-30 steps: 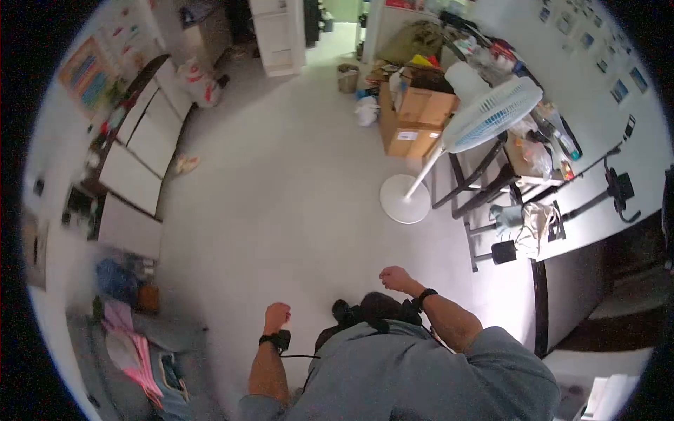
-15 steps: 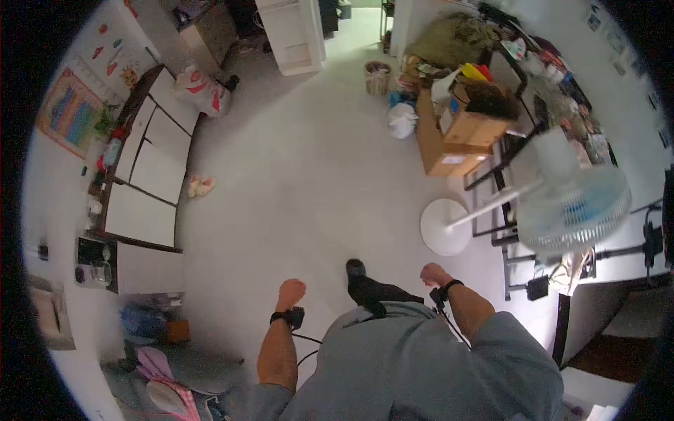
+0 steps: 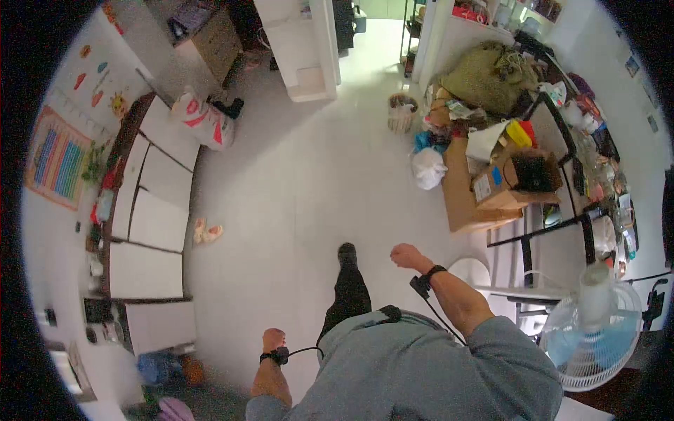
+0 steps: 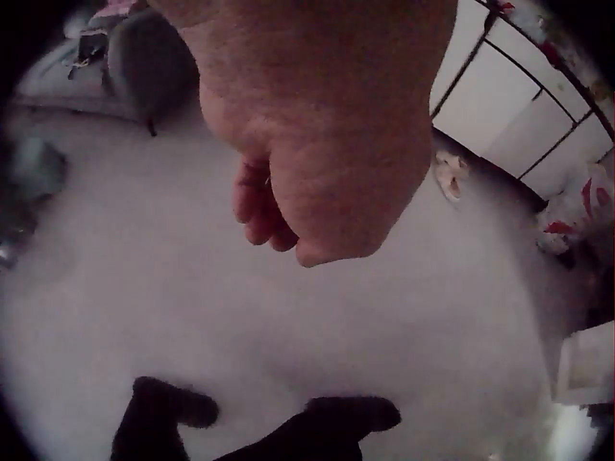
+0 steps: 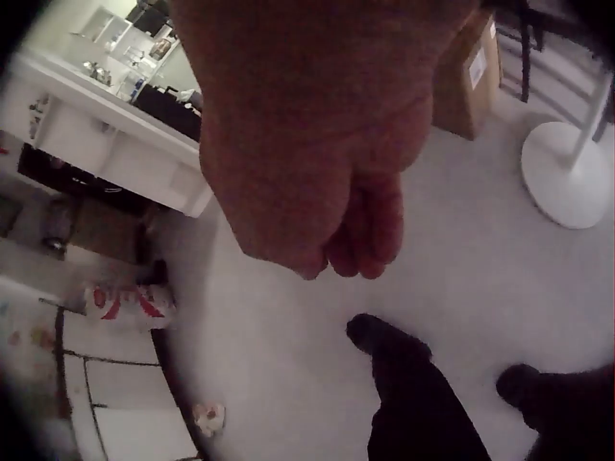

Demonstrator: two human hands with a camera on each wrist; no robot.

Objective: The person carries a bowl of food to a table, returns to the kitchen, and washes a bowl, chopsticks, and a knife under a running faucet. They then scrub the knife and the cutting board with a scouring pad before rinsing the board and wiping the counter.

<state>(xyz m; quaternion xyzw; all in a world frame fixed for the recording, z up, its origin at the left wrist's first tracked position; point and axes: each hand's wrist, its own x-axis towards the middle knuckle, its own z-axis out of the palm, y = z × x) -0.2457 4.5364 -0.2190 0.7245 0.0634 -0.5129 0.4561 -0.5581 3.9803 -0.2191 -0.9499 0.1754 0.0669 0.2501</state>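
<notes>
The left hand (image 3: 274,339) hangs beside the body with nothing in it, its fingers loosely curled; a black band and small camera sit on the wrist. In the left wrist view this hand (image 4: 322,144) is above the pale floor (image 4: 259,327). Further forward, the right hand (image 3: 411,257) is likewise empty and loosely curled, above the floor near the round white fan base (image 3: 470,275). The right wrist view shows the same hand (image 5: 317,173) touching nothing, fingers bent inward. One dark-clad leg (image 3: 349,288) is stretched ahead.
At the right are a standing fan (image 3: 590,340), cardboard boxes (image 3: 460,189), a white bag (image 3: 428,168) and a cluttered table. White cabinets (image 3: 158,217) line the left, with slippers (image 3: 207,230) beside them. A basket (image 3: 401,114) stands near the doorway.
The fan, boxes and cabinets have shifted down the head view as the person advances. The right hand has swung forward and the left back; a leg has come into sight in front.
</notes>
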